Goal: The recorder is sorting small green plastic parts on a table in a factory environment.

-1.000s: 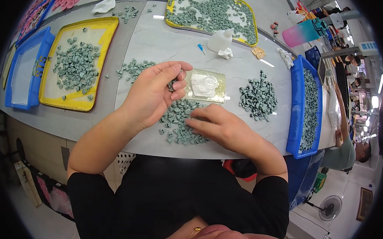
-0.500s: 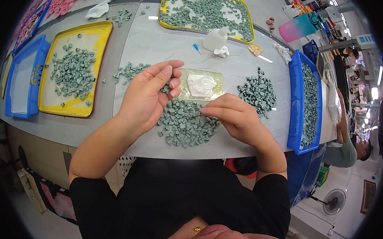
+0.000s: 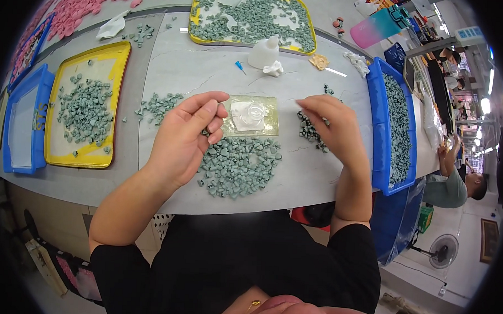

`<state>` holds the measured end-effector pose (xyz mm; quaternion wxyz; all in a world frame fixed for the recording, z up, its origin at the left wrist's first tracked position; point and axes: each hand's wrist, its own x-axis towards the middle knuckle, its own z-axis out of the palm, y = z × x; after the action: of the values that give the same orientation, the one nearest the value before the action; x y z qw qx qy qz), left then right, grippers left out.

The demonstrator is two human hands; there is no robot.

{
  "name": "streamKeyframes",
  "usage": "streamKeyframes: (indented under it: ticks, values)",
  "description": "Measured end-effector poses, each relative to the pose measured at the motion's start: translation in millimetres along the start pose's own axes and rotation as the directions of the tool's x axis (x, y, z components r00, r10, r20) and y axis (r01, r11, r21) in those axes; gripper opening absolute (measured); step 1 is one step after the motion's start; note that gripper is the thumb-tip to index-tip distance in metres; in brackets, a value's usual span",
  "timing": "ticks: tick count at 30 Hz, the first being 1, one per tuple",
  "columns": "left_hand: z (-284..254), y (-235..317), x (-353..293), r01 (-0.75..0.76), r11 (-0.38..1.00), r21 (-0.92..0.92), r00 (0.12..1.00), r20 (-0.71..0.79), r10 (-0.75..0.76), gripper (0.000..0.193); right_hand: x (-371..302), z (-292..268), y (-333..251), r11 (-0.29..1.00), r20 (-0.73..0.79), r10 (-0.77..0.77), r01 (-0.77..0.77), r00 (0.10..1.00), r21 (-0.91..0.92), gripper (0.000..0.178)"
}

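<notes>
My left hand [image 3: 186,135] is raised left of the green mat [image 3: 271,121], its fingers curled in around small grey-green pieces that show only partly between them. On the mat lies a white sheet [image 3: 241,120] with a clear round dish [image 3: 257,113] on it. Over the right-hand pile of darker-topped green pieces [image 3: 309,130] hangs my right hand [image 3: 338,127], fingers bent and pressed together; whatever is at its fingertips is too small to make out. A large heap of grey-green pieces [image 3: 240,166] lies just in front of the mat.
Another small pile [image 3: 160,107] sits left of the mat. Yellow-edged trays of pieces stand left [image 3: 117,102] and at the back [image 3: 250,46]. Blue bins flank the table, left [image 3: 39,116] and right [image 3: 381,128]. A white squeeze bottle [image 3: 263,55] and blue tip [image 3: 240,67] lie behind the mat.
My right hand has moved right and away from the middle heap to above the right-hand pile. My left hand stays curled near the mat. The whole view has shifted slightly.
</notes>
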<state>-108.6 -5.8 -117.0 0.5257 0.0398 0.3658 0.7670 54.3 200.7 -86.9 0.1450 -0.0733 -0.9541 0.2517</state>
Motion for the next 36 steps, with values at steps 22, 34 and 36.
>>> streamKeyframes:
  ticks: [22,34,36]
  values:
    - [-1,-10,-11,0.167,0.98,0.108,0.975,0.129,-0.18,0.018,4,41,-44,0.989,-0.136,-0.055,0.073,0.989,0.125,0.024]
    - [3,-9,-18,0.177,0.947,0.267,0.972,0.104,-0.211,0.021,4,45,-56,0.92,-0.144,-0.388,0.392,0.91,0.002,0.029]
    - [4,-7,-18,0.178,0.943,0.283,0.97,0.11,-0.216,0.022,5,45,-54,0.918,-0.135,-0.394,0.398,0.909,-0.001,0.03]
